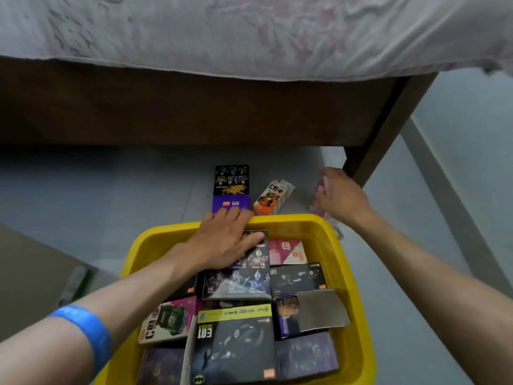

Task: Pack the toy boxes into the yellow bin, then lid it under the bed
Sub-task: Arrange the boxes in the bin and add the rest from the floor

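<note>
The yellow bin (pixel 347 262) sits on the floor in front of the bed, filled with several toy boxes lying flat. My left hand (pixel 222 240) rests flat, fingers spread, on a dark box (pixel 256 257) at the bin's far edge. Beyond the bin, a black and purple box (pixel 231 187) and an orange and white box (pixel 273 197) lie on the floor. My right hand (pixel 341 194) is curled around a pink box (pixel 319 195) on the floor by the bed leg. No lid is in view.
The wooden bed frame (pixel 194 107) and its leg (pixel 388 134) stand just behind, with a pale floral sheet (pixel 249 31) hanging over. A brown cardboard piece (pixel 33 273) lies at the left. Grey tiled floor surrounds the bin.
</note>
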